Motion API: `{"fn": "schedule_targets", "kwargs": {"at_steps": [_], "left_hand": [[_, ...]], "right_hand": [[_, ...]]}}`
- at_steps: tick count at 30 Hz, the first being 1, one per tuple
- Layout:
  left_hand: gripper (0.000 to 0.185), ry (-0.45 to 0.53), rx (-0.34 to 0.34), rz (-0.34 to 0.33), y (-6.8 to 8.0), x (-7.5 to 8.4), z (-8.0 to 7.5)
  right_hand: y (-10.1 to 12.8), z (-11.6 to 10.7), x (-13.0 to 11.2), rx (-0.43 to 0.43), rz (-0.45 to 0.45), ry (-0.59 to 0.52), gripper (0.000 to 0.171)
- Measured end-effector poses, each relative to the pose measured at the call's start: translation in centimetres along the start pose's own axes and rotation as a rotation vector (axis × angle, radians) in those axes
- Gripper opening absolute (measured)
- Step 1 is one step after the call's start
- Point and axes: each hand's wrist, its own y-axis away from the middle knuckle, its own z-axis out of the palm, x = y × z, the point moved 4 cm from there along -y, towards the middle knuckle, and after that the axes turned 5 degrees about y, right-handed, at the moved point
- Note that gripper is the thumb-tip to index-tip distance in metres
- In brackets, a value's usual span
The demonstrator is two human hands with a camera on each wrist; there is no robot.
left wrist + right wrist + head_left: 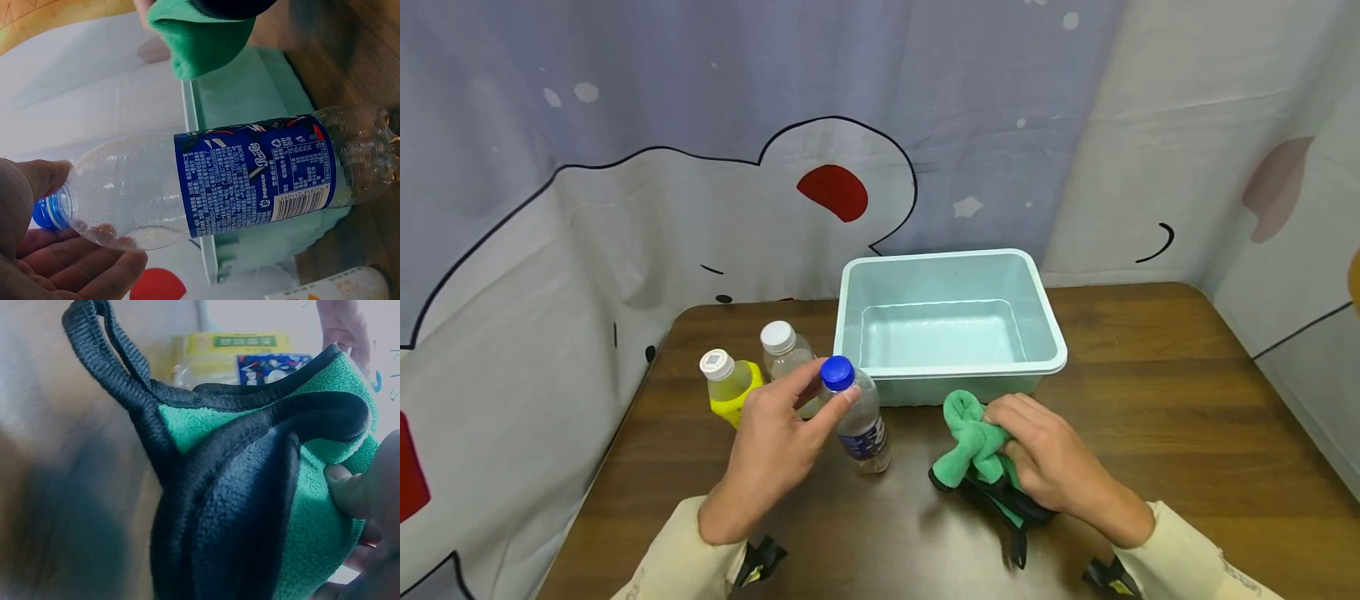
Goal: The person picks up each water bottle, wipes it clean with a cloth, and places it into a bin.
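Left hand (778, 437) and right hand (1051, 454), apart, both gripping.
The left's thumb opposes its fingers in a pinch; the right's fingers seem curled inward, their tips partly hidden.

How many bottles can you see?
3: a blue-capped bottle at the left hand, a white-capped clear bottle behind that hand, and a yellow-labelled bottle furthest left. Others could be hidden behind the tub.

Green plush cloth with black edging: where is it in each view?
Head: the cloth is right of centre, lower half.
Left wrist: top middle, cut by the edge.
Right wrist: large, across the centre.
Shared landmark: clear plastic bottle with blue label.
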Motion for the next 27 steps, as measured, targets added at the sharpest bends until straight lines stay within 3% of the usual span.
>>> {"fn": "schedule_targets", "kwargs": {"at_steps": [4, 14, 27], "left_hand": [[0.036, 0.011, -0.023, 0.005, -0.2, 0.5, 0.5], [0.028, 0.028, -0.032, 0.104, -0.5, 2.0, 2.3], [0.025, 0.069, -0.057, 0.189, -0.8, 3.4, 4.8]], "right_hand": [[-0.4, -0.5, -0.3, 0.018, 0.001, -0.034, 0.044], [-1.2, -1.8, -0.8, 0.033, 0.056, -0.063, 0.038], [-2.3, -3.1, -1.0, 0.179, 0.009, -0.109, 0.039]]}}
